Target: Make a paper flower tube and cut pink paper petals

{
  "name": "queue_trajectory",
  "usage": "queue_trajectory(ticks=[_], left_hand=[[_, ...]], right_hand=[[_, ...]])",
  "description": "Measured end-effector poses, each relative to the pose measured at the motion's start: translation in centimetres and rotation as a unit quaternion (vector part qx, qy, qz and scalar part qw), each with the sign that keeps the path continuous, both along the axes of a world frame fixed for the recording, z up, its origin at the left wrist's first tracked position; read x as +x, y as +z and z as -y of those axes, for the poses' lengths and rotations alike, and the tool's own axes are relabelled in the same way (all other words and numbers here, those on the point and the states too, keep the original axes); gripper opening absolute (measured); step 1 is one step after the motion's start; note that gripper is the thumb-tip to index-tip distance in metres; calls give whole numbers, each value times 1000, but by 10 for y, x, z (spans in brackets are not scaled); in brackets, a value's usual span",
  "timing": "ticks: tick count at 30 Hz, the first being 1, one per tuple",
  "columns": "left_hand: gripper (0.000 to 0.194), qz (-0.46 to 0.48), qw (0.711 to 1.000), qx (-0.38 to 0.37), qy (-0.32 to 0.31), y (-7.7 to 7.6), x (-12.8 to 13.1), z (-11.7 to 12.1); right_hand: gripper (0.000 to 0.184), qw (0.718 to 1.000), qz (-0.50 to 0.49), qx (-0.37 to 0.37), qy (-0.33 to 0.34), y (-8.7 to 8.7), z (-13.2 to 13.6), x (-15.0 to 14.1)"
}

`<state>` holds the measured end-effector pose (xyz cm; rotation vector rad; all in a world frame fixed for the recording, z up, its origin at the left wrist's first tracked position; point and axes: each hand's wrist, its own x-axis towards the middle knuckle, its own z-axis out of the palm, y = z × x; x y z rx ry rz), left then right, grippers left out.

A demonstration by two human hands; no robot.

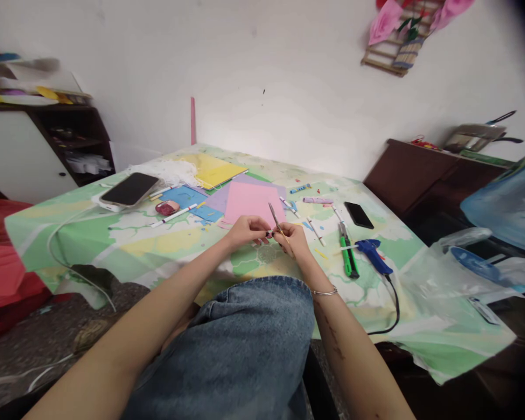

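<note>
My right hand (292, 238) is closed around a pair of scissors (275, 215), whose blades point up and away from me. Close beside it, my left hand (250, 231) is held in a pinch, its fingertips almost meeting those of the right. Something small and dark shows at the fingertips, too small to make out. Both hands are over the near edge of the table, just in front of a pink sheet of paper (251, 201). Under that sheet lies a purple sheet (219, 195), with blue paper (186, 198) to its left.
On the right lie a green box cutter (348, 254), a blue glue gun (375, 255) with its cord, a black phone (359, 214) and several markers. A larger phone (130, 189), white string (170, 172) and yellow card (219, 169) are on the left. A plastic bag (441, 277) covers the right edge.
</note>
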<state>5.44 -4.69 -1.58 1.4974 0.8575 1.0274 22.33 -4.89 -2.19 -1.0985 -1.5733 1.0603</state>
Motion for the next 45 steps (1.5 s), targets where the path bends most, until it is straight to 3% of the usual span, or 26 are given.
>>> queue_trajectory(ticks=[9, 45], left_hand=[[12, -19, 1000, 0, -13, -3, 1, -2], [12, -8, 999, 12, -29, -7, 1, -4]], right_hand=[[13, 1000, -7, -15, 7, 1, 1, 0], [12, 1000, -20, 0, -5, 2, 1, 1]])
